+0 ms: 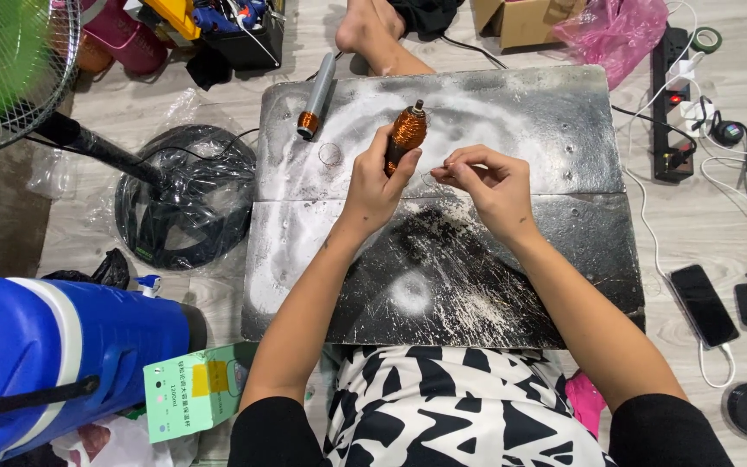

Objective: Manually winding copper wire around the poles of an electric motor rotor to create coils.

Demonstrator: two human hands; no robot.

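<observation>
Patterned black-and-white lap (451,406) closest below, dark scuffed board (564,259) just beyond as a work surface. Left hand (373,186) wrapped around copper coil (405,137), tilted upright above board for access. Right hand (490,182) pinched shut on fine wire, barely visible. Spare grey rod (316,95) lying near board's far edge.

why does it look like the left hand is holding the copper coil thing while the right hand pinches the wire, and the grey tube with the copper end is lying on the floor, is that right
Not quite. The head view shows the grey tube with the copper end lying on the dark board, near its far left corner, not on the floor. The rest holds: the left hand grips the copper coil, and the right hand pinches a thin wire beside it.
</observation>
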